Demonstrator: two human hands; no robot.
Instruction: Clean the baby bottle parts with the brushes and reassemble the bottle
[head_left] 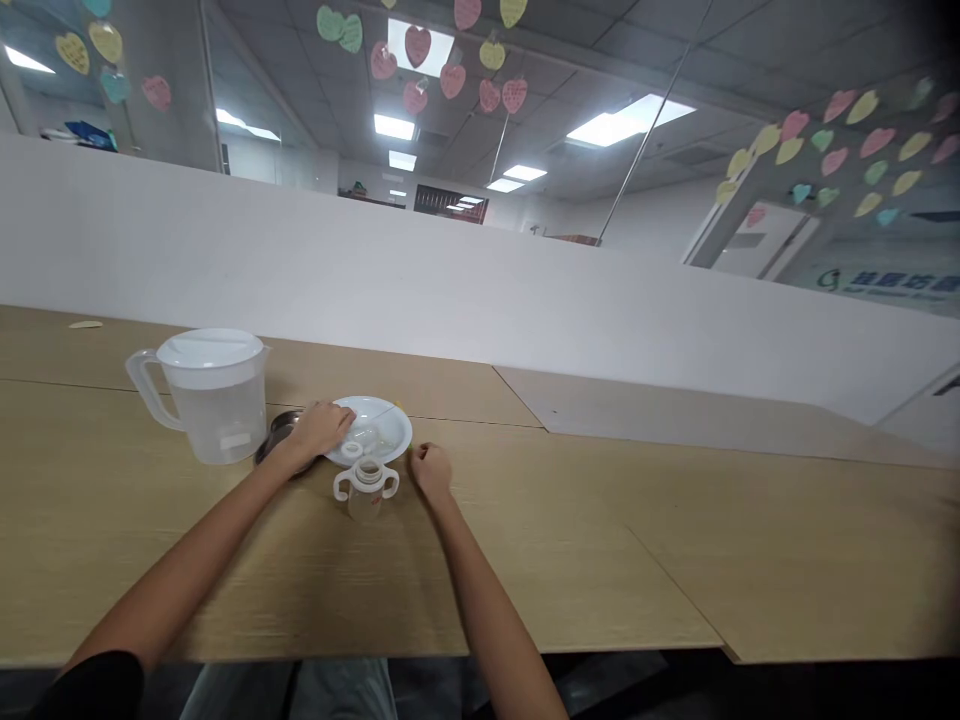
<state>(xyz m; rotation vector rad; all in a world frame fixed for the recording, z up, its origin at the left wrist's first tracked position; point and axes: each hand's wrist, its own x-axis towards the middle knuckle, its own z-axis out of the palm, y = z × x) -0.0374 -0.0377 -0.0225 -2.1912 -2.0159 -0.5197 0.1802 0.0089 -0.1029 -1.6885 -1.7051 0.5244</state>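
Wooden tabletop (570, 560), white round bowl (400, 428), clear open-topped two-handled bottle (366, 492)

Bare left forearm (202, 545) extends diagonally forward and inward from a black fabric sleeve (94, 688). Bare left hand (321, 428) is palm down, back uppermost, fingers forward and bent; grip not determinable. Bare right forearm (491, 595) angles forward and leftward. Bare right hand (432, 470) is compact, fingers curled inward, contents hidden. Hands apart, left slightly farther forward. Legs in pale grey trousers (341, 690) visible below.
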